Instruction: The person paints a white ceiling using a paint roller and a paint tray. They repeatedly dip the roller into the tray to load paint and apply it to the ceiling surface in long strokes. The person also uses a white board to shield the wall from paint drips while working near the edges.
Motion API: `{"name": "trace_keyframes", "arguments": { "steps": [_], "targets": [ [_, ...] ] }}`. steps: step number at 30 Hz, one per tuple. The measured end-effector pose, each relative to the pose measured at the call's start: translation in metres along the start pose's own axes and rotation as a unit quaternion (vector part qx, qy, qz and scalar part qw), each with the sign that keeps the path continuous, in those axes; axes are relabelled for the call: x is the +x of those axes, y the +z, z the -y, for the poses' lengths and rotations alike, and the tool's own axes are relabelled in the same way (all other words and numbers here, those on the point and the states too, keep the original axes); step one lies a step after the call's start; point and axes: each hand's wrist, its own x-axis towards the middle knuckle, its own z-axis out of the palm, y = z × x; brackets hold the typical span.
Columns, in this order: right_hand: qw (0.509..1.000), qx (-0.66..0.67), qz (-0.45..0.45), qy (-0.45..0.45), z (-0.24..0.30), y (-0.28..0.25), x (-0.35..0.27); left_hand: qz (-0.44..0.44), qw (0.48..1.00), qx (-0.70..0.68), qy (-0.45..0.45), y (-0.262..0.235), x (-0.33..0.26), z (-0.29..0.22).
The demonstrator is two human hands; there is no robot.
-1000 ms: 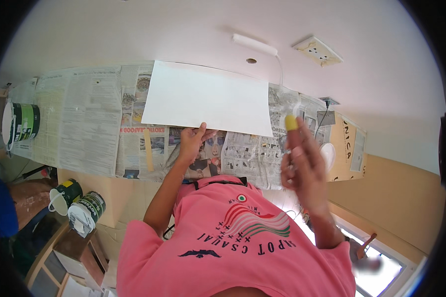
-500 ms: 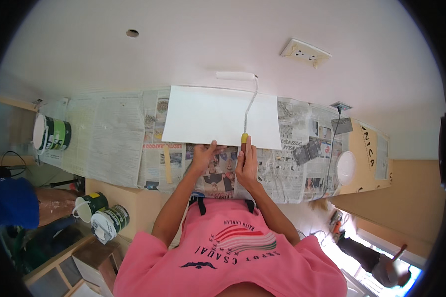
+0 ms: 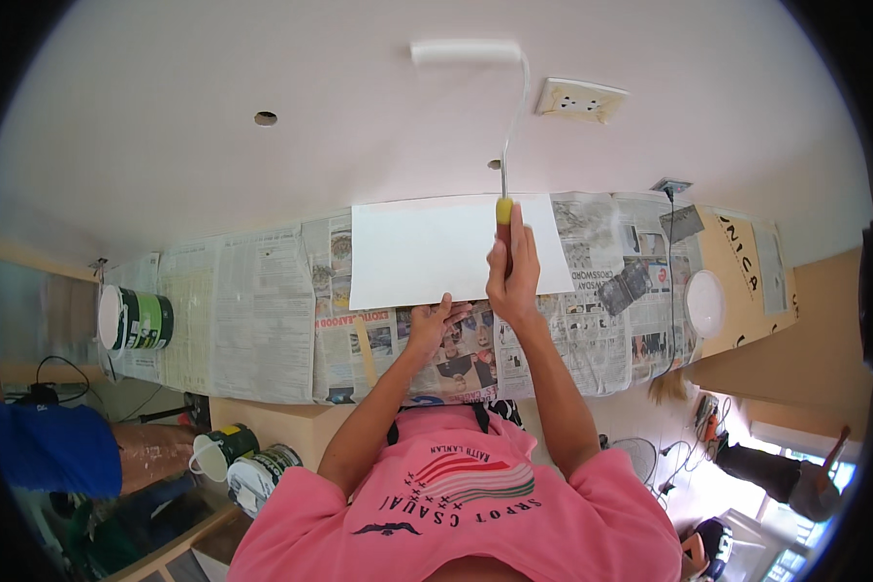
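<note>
My right hand [image 3: 516, 276] is closed round the brown and yellow handle of a small paint roller [image 3: 466, 52]. Its long wire frame reaches up and away, and the white roller sleeve is at the pale wall [image 3: 359, 126], left of a socket plate [image 3: 580, 100]. Whether the sleeve touches the wall, I cannot tell. My left hand [image 3: 436, 328] is at the near edge of a white rectangular board [image 3: 436, 252], thumb over the edge and fingers along it. The board lies over newspaper [image 3: 262, 320], its far edge close to the wall.
At the left end of the papered surface stands a paint bucket [image 3: 138, 318]. A white round lid [image 3: 705, 304] and a black cable [image 3: 671, 272] are at the right. More buckets [image 3: 225, 451] stand lower left, beside a person in blue [image 3: 39, 436]. Another person [image 3: 813, 492] is far right.
My right hand has raised the roller farther up the wall, past the board's far edge to beside the socket plate. My left hand stays at the board's near edge. The view has shifted.
</note>
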Motion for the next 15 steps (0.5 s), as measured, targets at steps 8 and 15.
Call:
{"name": "trace_keyframes", "arguments": {
  "steps": [8, 15],
  "targets": [
    [0.996, -0.085, -0.018, 0.019, -0.018, 0.007, -0.031, 0.023, 1.000, -0.007, -0.007, -0.004, 0.001, -0.001],
    [0.994, -0.087, -0.052, 0.042, -0.038, 0.020, -0.064, 0.011, 0.999, -0.012, -0.027, -0.004, 0.001, 0.000]
  ]
}}
